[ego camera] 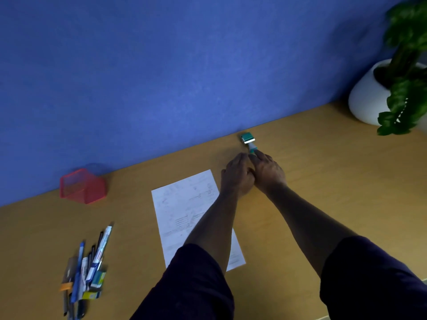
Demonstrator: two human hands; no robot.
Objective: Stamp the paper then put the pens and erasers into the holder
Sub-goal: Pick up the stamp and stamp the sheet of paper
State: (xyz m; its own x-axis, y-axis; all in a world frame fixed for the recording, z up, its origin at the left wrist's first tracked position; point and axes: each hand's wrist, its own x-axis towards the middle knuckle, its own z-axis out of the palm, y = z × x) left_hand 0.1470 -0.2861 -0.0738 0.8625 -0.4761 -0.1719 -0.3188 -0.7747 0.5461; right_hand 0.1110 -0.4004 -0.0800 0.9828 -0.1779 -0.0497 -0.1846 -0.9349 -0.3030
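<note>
A white printed paper (182,209) lies in the middle of the wooden desk (323,181). Beyond its far right corner a green and white stamp (248,140) lies on the desk near the wall. My right hand (268,169) touches the stamp's handle end with its fingertips. My left hand (236,176) is curled right beside it, over the paper's corner; I cannot tell whether it holds anything. A red mesh holder (83,185) stands at the far left by the wall. Several pens (92,257) and erasers (97,280) lie in a heap at the near left.
A blue wall (184,65) runs along the desk's far edge. A white pot with a green plant (374,93) stands at the far right corner. Both my forearms reach over the paper and the desk.
</note>
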